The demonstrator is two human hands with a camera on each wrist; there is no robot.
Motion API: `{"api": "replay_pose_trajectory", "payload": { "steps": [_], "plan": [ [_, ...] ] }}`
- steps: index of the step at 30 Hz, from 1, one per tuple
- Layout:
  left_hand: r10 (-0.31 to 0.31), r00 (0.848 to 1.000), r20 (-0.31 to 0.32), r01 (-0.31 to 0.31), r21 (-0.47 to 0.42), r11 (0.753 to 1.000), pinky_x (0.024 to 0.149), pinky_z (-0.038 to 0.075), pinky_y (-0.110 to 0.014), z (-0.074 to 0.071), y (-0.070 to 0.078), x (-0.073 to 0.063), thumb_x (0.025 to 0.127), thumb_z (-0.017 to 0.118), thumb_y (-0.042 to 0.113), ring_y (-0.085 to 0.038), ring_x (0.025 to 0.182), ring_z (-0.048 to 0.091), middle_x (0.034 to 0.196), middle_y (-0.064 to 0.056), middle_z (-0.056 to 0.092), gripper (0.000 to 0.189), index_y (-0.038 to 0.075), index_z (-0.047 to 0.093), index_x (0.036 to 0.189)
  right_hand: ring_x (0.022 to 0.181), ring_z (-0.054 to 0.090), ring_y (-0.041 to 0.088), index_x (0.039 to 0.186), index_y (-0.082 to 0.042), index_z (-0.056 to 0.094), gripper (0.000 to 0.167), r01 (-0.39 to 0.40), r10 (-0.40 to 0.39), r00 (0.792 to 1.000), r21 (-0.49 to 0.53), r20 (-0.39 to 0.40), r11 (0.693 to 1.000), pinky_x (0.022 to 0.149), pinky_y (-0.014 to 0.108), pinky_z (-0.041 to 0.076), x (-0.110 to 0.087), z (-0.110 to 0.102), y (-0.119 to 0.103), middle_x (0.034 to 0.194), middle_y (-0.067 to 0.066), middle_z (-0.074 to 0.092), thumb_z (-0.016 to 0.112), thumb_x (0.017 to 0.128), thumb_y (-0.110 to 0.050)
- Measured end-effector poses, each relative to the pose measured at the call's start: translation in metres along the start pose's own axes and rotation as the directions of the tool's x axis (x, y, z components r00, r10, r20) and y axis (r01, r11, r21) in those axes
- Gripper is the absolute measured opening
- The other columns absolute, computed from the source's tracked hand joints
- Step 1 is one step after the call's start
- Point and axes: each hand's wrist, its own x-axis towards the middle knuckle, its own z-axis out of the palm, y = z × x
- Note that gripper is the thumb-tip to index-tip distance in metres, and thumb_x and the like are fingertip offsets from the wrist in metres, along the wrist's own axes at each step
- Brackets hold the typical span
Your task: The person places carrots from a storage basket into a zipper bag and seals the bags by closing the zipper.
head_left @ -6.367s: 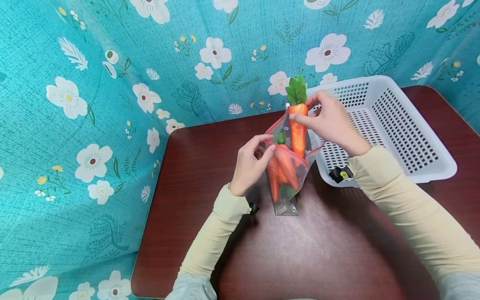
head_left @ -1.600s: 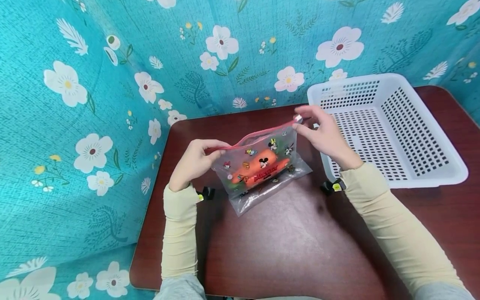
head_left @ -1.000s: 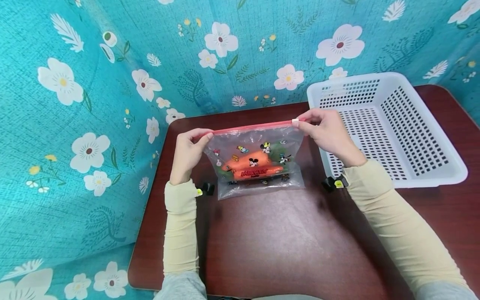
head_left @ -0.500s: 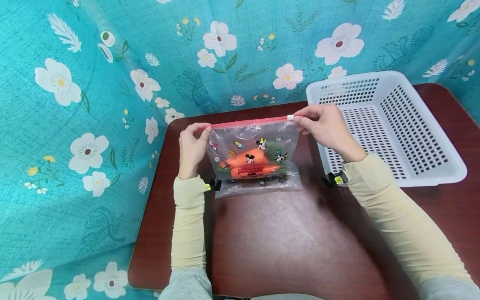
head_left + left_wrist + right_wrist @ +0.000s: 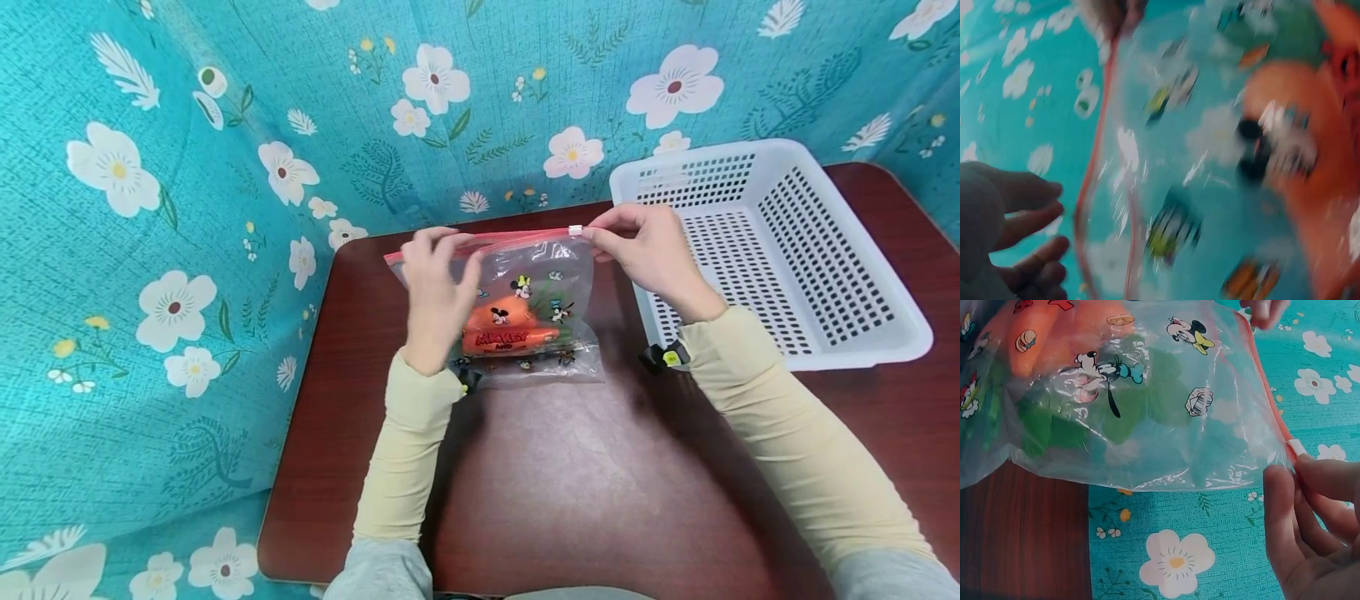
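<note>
A clear zipper bag (image 5: 558, 258) with a red top edge and cartoon prints stands upright on the table, several orange carrots (image 5: 517, 340) inside it. My right hand (image 5: 656, 254) pinches the bag's top right corner, right beside the white zipper slider (image 5: 575, 231). In the right wrist view the thumb and fingers press that corner together by the slider (image 5: 1296, 447). My left hand (image 5: 437, 292) is in front of the bag's left part, fingers loosely bent. The left wrist view shows its fingertips (image 5: 1054, 190) just off the red edge, where the mouth gapes.
A white perforated plastic basket (image 5: 810, 333) stands on the right side of the dark red table (image 5: 570, 483). Behind the table hangs a turquoise flowered cloth (image 5: 510, 108), which also runs down the left side.
Carrots went into the bag earlier, and it was then turned broadside and stretched between both hands. Just now my left hand has left the top left corner and moved right; the right hand keeps its pinch.
</note>
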Motion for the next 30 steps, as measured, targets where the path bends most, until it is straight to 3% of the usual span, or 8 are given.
{"api": "replay_pose_trajectory", "payload": {
  "steps": [4, 8, 11, 14, 20, 25, 30],
  "plan": [
    [0.116, 0.992, 0.057, -0.109, -0.108, 0.988, 0.088, 0.041, -0.036, 0.018, 0.016, 0.000, 0.091, 0.064, 0.013, -0.027, 0.097, 0.050, 0.110, -0.015, 0.054, 0.019, 0.003, 0.068, 0.106, 0.065, 0.068, 0.003, 0.099, 0.001, 0.071, 0.020, -0.003, 0.003, 1.000, 0.005, 0.022, 1.000, 0.062, 0.015, 0.054, -0.002, 0.002, -0.002, 0.091, 0.018, 0.072, 0.068, 0.090, -0.016],
    [0.153, 0.981, 0.120, -0.129, -0.190, 0.973, 0.073, 0.047, -0.025, 0.031, 0.031, 0.000, 0.092, 0.063, 0.012, -0.018, 0.079, 0.055, 0.106, -0.013, 0.051, 0.020, 0.002, 0.067, 0.109, 0.066, 0.066, -0.001, 0.101, 0.001, 0.070, 0.019, 0.002, -0.002, 0.999, -0.015, 0.032, 1.000, 0.063, 0.013, 0.053, -0.002, 0.003, -0.001, 0.097, 0.021, 0.071, 0.066, 0.091, -0.015],
    [0.147, 0.975, 0.169, -0.113, -0.195, 0.974, 0.065, 0.043, -0.022, 0.037, 0.039, 0.002, 0.093, 0.063, 0.014, -0.014, 0.069, 0.050, 0.101, -0.011, 0.051, 0.023, 0.003, 0.066, 0.113, 0.065, 0.064, -0.004, 0.101, -0.001, 0.069, 0.020, 0.011, -0.010, 0.999, -0.025, 0.032, 1.000, 0.064, 0.012, 0.052, -0.003, 0.002, -0.001, 0.097, 0.020, 0.071, 0.066, 0.091, -0.017],
    [0.126, 0.968, 0.218, -0.088, -0.176, 0.980, 0.063, 0.040, -0.022, 0.042, 0.046, 0.007, 0.094, 0.062, 0.017, -0.013, 0.069, 0.047, 0.093, -0.007, 0.052, 0.027, 0.006, 0.064, 0.118, 0.065, 0.063, -0.002, 0.100, -0.003, 0.070, 0.020, 0.024, -0.023, 0.999, -0.047, 0.027, 0.999, 0.064, 0.013, 0.051, -0.004, 0.002, 0.000, 0.094, 0.017, 0.071, 0.066, 0.092, -0.021],
    [0.084, 0.943, 0.321, -0.041, -0.140, 0.989, 0.052, 0.034, -0.022, 0.049, 0.052, 0.015, 0.097, 0.057, 0.022, -0.012, 0.053, 0.043, 0.065, -0.002, 0.054, 0.031, 0.010, 0.059, 0.126, 0.065, 0.062, -0.001, 0.099, -0.005, 0.070, 0.018, 0.051, -0.049, 0.999, -0.062, 0.020, 0.997, 0.064, 0.013, 0.050, -0.005, 0.002, 0.002, 0.088, 0.015, 0.070, 0.065, 0.092, -0.021],
    [0.093, 0.938, 0.335, -0.048, -0.140, 0.989, 0.046, 0.032, -0.022, 0.054, 0.053, 0.015, 0.098, 0.056, 0.022, -0.011, 0.045, 0.041, 0.059, -0.001, 0.054, 0.029, 0.010, 0.060, 0.124, 0.066, 0.061, 0.000, 0.099, -0.005, 0.070, 0.016, 0.063, -0.062, 0.998, -0.064, 0.018, 0.996, 0.063, 0.013, 0.049, -0.006, 0.003, 0.002, 0.087, 0.014, 0.069, 0.066, 0.092, -0.018],
    [0.090, 0.937, 0.338, -0.033, -0.170, 0.985, 0.045, 0.038, -0.020, 0.056, 0.053, 0.015, 0.099, 0.055, 0.022, -0.004, 0.039, 0.046, 0.055, 0.001, 0.055, 0.027, 0.011, 0.059, 0.123, 0.066, 0.062, 0.004, 0.098, -0.005, 0.070, 0.014, 0.074, -0.073, 0.997, -0.065, 0.018, 0.995, 0.062, 0.014, 0.048, -0.009, 0.002, 0.000, 0.086, 0.014, 0.069, 0.066, 0.091, -0.016]
  ]
}}
